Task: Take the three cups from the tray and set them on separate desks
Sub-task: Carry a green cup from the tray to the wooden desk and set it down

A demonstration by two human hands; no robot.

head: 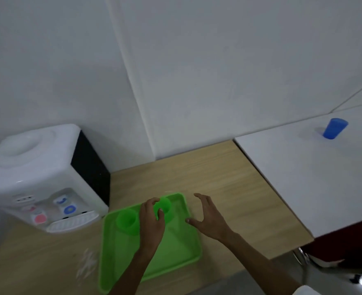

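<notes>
Wooden counter (207, 177): light-grained top set against a white wall, carrying the items below; green tray (176, 250): rectangular plastic, raised rim, lying flat near the front edge of the wooden counter; far green cup (167, 207): upright in the tray's back right corner, mouth up, held by the left hand (151, 222), whose fingers curl over the rim while the thumb presses the near side, so this hand is closed in a grip on the cup; whether the cup's base is touching the tray is hard to judge, as the frame is blurred; near green cup (127, 221): upright in the tray's back left part, just beside the left hand, untouched; right hand (207, 218): spread open with fingers apart, empty, hovering above the tray's right rim, palm turned toward the held cup; blue cup (334, 128): standing on the white counter (303, 177), well apart from the tray, at the far right; white counter: adjoining the wooden one on its right side; water dispenser (37, 177): white body with a black side panel, red and blue taps on its front, on the wooden counter left of the tray.
</notes>
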